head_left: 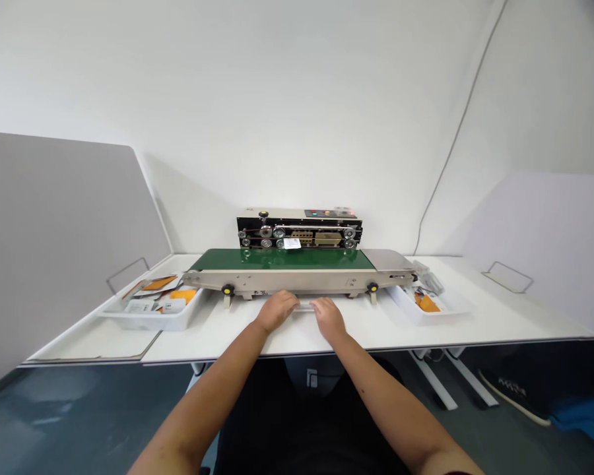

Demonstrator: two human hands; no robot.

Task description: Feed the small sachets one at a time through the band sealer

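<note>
My left hand [278, 310] and my right hand [329, 316] are side by side at the front of a band sealer [297, 282], just above the white table. Both have their fingers closed on the ends of a thin, whitish see-through piece [304, 307], which looks like a clear plastic bag. My fingers hide much of it. Behind them runs the sealer's green conveyor belt [287, 258]. A small white packet [292, 243] stands at the rollers of the sealing head [321, 236], beyond the belt and apart from my hands.
A white bin [153, 321] at the left holds orange and white packets. Another white bin [428, 318] at the right holds clear and orange packets. Grey partitions [69, 231] flank the white table [495, 313]. A shoe [515, 396] shows on the floor at right.
</note>
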